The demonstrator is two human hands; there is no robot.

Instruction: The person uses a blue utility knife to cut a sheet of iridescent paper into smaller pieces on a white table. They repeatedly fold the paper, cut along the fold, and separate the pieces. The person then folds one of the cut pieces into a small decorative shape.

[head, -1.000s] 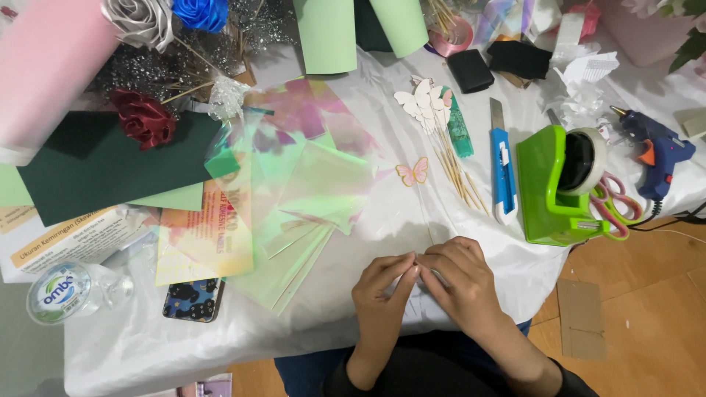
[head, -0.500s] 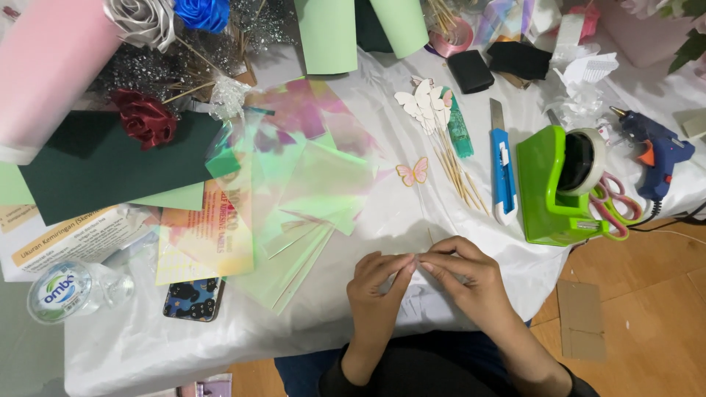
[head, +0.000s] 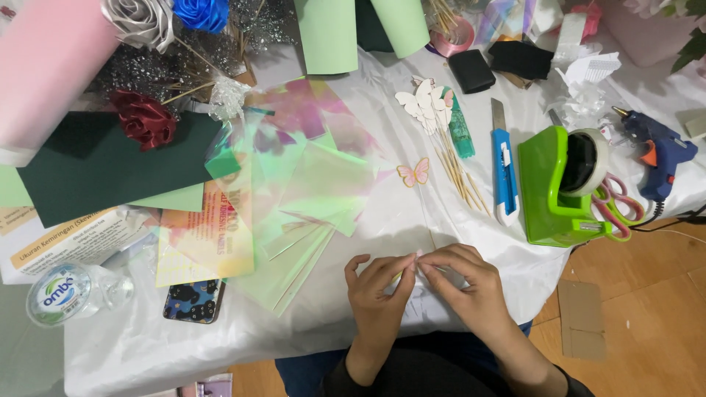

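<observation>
- A water bottle (head: 65, 292) lies at 8 o'clock on the surface (head: 132, 345), with a phone (head: 194, 300) just to its right.
- A dark red ribbon rose (head: 144, 117) rests on dark green paper (head: 103, 165) at 10 o'clock.
- Shiny see-through sheets (head: 309, 191) are spread across the middle.
- The left hand (head: 376, 294) at 6 o'clock has its fingers closed, thumb and forefinger pinching a small thin piece (head: 416, 259); what the piece is cannot be told, it is too small.
- The right hand (head: 471, 288) meets it fingertip to fingertip, its fingers pinched on the same piece, just above the near edge of the surface.
- A small pink paper butterfly (head: 413, 173) lies at 12 o'clock from the hands, beside wooden skewers (head: 460, 173).
- A blue box cutter (head: 503, 170) lies at 2 o'clock.
- A green tape dispenser (head: 553, 188) stands right of it, pink-handled scissors (head: 615, 207) touching it.
- A blue glue gun (head: 659, 150) sits at 3 o'clock.
</observation>
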